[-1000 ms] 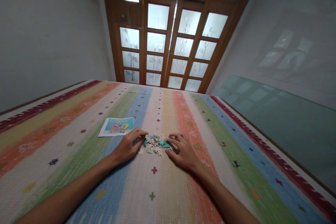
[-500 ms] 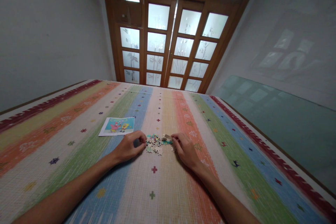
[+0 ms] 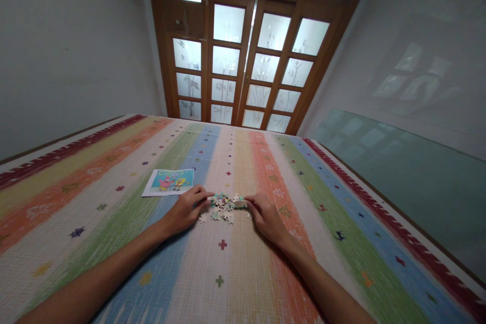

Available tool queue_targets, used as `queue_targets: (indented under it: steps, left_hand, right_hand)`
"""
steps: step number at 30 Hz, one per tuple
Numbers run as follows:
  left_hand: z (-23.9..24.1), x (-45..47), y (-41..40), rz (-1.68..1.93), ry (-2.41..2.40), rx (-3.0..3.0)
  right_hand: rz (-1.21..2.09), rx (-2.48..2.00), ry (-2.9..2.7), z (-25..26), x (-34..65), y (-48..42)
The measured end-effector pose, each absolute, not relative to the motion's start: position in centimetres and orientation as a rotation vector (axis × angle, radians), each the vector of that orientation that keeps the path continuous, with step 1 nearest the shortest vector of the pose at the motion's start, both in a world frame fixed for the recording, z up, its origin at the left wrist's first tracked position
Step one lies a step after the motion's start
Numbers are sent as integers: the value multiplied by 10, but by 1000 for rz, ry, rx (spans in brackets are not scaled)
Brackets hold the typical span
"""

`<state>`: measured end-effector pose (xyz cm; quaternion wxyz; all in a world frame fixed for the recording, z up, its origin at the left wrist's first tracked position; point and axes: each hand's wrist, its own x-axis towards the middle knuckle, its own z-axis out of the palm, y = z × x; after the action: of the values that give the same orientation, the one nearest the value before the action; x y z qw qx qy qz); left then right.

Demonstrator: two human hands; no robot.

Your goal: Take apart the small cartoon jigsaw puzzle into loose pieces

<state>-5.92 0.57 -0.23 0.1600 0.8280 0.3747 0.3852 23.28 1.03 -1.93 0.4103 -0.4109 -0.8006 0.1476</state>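
Both hands rest on the striped cloth (image 3: 114, 223) beside the puzzle pieces (image 3: 224, 207): left hand (image 3: 186, 211) and right hand (image 3: 266, 215), fingers curled, touch the pile; whether either grip holds a piece, I cannot tell.

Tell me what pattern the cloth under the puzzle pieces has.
The cloth has long multicoloured stripes with small cross motifs, seen in the head view.

Both bare forearms are stretched forward and angled inward. The left hand (image 3: 185, 211) and right hand (image 3: 267, 216) are laid palm-down, fingers curled.
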Motion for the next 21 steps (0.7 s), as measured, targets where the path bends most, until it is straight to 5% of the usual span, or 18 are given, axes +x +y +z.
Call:
queue_targets:
  steps: [21]
  left_hand:
    - [11,-21,-24,1077,996,2304]
  right_hand:
    - [526,-944,-1967,-2,201,-19]
